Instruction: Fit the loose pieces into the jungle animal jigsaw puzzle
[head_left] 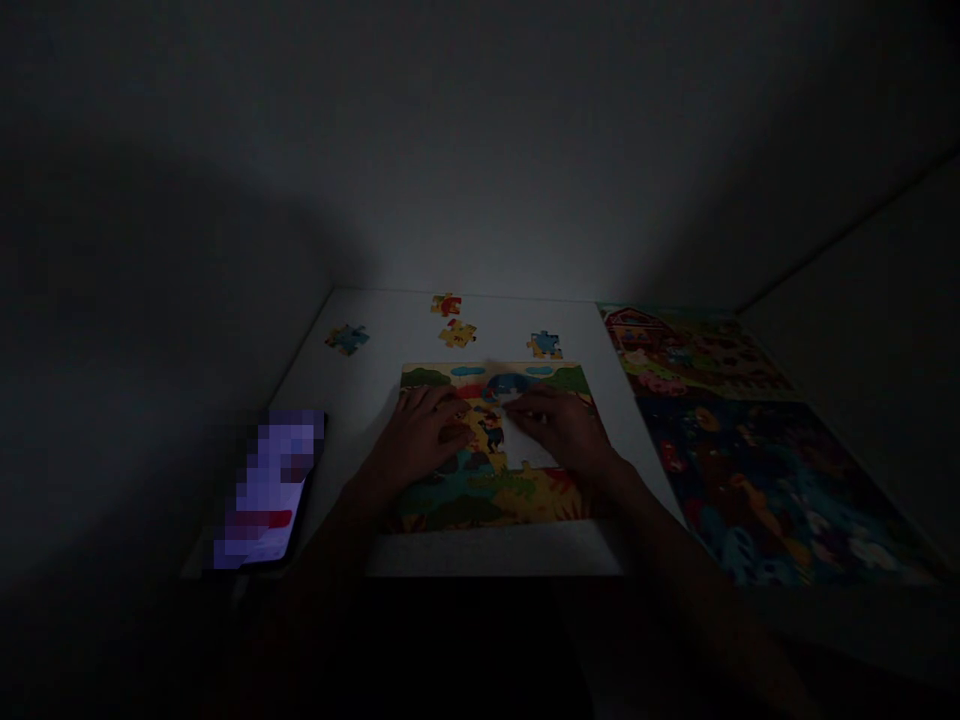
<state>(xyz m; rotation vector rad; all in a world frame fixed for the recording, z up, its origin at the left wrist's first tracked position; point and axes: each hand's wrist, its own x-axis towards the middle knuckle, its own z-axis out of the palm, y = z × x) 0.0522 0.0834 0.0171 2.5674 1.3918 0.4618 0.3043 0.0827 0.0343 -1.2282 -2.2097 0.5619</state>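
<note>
A jigsaw puzzle (465, 490) with a bright animal scene lies flat on the white table, and a bare white gap shows right of its middle. On the puzzle's left part rests my left hand (429, 425), its fingers spread over the pieces. My right hand (562, 428) is over the right part, thumb and fingertips pinched together at the gap's upper left edge. Whatever is between those fingertips is hidden in the dim light. Just above them is a round blue picture area (507, 385).
Several loose pieces lie beyond the puzzle: a blue-yellow piece (347, 340), an orange piece (446, 304), a yellow piece (457, 334) and a blue piece (545, 344). A lit phone (270, 490) is at left. At right lie a farm picture (690, 350) and a dark blue picture (772, 490).
</note>
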